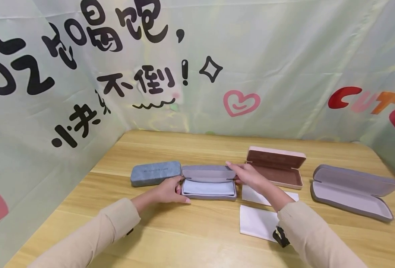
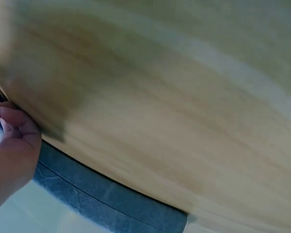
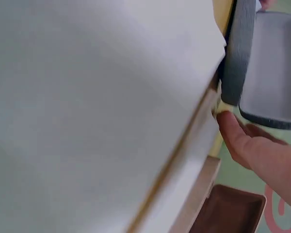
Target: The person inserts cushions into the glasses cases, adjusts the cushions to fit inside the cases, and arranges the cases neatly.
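Observation:
An open grey glasses case (image 1: 208, 197) stands on the table with its lid (image 1: 207, 173) raised and a folded light blue cloth (image 1: 209, 188) in its base. My left hand (image 1: 168, 190) grips the left end of this case, thumb along the front edge and fingers curled at the side. At the opposite end is my right hand (image 1: 251, 176), its index finger extended by the lid's corner and the other fingers beside the case. In the right wrist view the right hand (image 3: 257, 145) has its fingers fairly straight at the case end. A closed blue glasses case (image 1: 155, 174) lies behind my left hand.
Right of centre, a pink case (image 1: 276, 173) with brown lining stands open. Farther right is another open grey case (image 1: 351, 193). Two white cloths lie under and near my right forearm, the nearer cloth (image 1: 258, 221) toward the front. A printed curtain (image 1: 278, 74) borders the table.

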The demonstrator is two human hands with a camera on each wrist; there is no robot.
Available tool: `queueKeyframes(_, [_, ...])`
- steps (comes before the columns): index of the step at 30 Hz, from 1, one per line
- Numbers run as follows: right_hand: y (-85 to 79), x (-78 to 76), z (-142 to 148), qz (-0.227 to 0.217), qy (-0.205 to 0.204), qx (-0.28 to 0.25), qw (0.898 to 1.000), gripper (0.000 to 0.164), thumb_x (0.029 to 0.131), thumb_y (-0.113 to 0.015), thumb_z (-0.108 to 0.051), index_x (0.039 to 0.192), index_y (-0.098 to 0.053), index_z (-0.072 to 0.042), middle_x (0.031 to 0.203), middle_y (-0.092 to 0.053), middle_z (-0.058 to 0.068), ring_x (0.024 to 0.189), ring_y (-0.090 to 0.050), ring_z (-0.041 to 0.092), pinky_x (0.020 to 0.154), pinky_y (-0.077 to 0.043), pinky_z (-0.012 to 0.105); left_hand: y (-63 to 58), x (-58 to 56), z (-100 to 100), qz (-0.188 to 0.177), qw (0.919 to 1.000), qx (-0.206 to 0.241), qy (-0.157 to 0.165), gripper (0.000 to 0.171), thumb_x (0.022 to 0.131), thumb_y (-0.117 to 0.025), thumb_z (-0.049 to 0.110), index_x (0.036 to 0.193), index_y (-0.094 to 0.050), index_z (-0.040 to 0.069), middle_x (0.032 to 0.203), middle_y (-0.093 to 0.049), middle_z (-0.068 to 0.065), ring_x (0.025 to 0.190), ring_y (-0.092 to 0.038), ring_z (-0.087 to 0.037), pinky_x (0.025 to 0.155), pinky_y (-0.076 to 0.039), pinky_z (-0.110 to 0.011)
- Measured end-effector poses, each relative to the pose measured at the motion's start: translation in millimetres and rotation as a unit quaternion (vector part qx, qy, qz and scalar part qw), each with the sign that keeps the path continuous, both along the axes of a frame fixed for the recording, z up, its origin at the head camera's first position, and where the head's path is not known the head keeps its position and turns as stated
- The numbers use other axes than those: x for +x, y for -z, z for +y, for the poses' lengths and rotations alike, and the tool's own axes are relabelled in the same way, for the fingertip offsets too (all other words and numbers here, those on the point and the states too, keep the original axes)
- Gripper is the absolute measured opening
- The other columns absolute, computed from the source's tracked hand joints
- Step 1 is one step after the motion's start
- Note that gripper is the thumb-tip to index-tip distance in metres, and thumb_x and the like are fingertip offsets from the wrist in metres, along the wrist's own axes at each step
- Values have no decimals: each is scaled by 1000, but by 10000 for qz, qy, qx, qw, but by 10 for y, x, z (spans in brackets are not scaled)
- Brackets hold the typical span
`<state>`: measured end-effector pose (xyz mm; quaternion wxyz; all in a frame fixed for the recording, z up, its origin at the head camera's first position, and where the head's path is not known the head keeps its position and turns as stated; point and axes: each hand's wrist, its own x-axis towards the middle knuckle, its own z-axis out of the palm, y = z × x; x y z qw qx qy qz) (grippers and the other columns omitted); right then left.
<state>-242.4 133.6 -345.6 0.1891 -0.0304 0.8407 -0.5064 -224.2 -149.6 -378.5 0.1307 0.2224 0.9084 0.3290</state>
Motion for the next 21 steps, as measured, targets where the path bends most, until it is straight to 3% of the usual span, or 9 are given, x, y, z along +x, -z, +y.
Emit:
queueKeyframes(7, [-59, -47, 18, -69, -735, 93, 9972, 69, 96, -43, -43, 138, -31, 10, 143, -32, 27, 124, -43, 37, 102, -40, 47, -10, -30, -8, -61, 9999, -15, 92, 85, 75, -77, 26, 133, -33, -15, 60, -50, 5, 53, -41, -5, 56, -38, -18])
queueKeyframes(13, [-61, -83, 32, -59, -1125, 185, 9935, 70, 94, -45, -45, 136, -34, 11, 143, -34, 27, 123, -45, 38, 100, -42, 44, 14, -14, -33, -18, 10000, 86, 1, 84, 75, -77, 27, 133, -34, -14, 59, -49, 6, 53, -40, -5, 58, -39, -19])
queueKeyframes(21, [-49, -144, 114, 19, -1467, 111, 9891, 67, 93, -49, -43, 134, -39, 9, 139, -41, 23, 117, -50, 28, 99, -43, 42, 99, -12, -44, 255, 9989, 300, -240, 83, 71, -80, 31, 132, -41, -9, 60, -49, 7, 53, -40, -4, 66, -41, -20])
